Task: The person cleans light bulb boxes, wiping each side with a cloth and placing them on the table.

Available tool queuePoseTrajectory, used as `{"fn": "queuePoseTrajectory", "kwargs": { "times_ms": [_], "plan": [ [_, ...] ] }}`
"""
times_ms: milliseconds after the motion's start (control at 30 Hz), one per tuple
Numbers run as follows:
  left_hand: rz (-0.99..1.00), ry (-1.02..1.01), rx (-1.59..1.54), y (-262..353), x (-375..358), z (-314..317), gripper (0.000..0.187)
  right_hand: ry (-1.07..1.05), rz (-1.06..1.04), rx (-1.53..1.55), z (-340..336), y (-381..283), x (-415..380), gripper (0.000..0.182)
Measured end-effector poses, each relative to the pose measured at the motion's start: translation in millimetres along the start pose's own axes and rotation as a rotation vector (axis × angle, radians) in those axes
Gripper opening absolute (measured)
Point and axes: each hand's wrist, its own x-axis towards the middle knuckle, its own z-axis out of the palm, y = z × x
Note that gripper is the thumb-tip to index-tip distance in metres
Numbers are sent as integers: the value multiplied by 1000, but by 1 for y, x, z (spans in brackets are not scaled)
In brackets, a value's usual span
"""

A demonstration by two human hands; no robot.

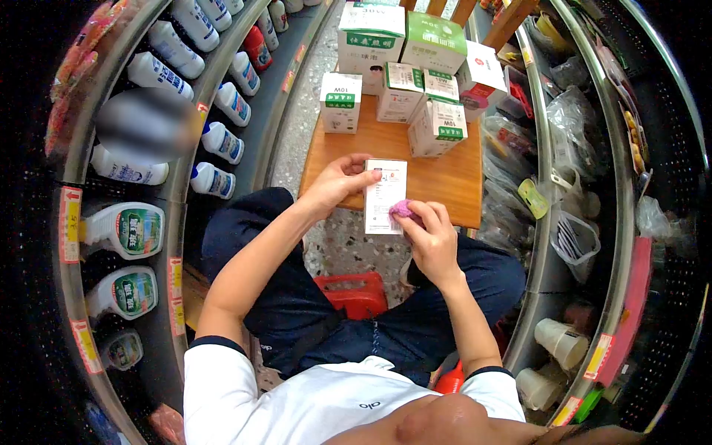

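Above the near edge of a wooden stool top [315, 159], a white box with printed text [384, 194] is held upright in front of me. My left hand [347, 179] grips its upper left edge, thumb on the printed face. A crumpled pink cloth [401, 209] is pinched in my right hand [430, 236] and pressed against the box's lower right side. Just beyond stand white-and-green light bulb boxes: one marked 10W [341, 102] on the left, another [438, 127] on the right, and smaller ones [401, 90] between.
Larger bulb boxes, one white [371, 37] and one green [434, 43], stand farther back. Shelves of bottles [133, 228] line my left side. On the right shelf are plastic-wrapped goods and cups [561, 339]. A red plastic item [354, 294] sits between my legs.
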Motion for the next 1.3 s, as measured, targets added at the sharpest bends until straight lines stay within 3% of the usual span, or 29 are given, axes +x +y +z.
{"fn": "queuePoseTrajectory", "kwargs": {
  "times_ms": [67, 167, 567, 667, 767, 867, 1300],
  "plan": [
    [3, -3, -12, 0, 0, 0, 79, 7, -2, -42, 3, 3, 10, 37],
    [-22, -18, 14, 3, 0, -2, 67, 34, 23, -105, 8, 6, 26, 34],
    [34, -51, -45, -4, 5, -3, 61, 62, 45, -252, 20, 8, 60, 33],
    [39, -14, -55, -3, 3, 2, 62, 55, 25, -237, 19, 13, 55, 32],
    [-7, 45, -51, -3, 4, 4, 79, 20, 28, -207, 14, 9, 47, 32],
    [8, 55, -79, -13, 10, 4, 83, -5, 15, -199, 9, 4, 36, 32],
    [10, 80, -64, -12, 9, 7, 85, -67, -7, -109, -11, -17, -16, 32]
  ]
}}
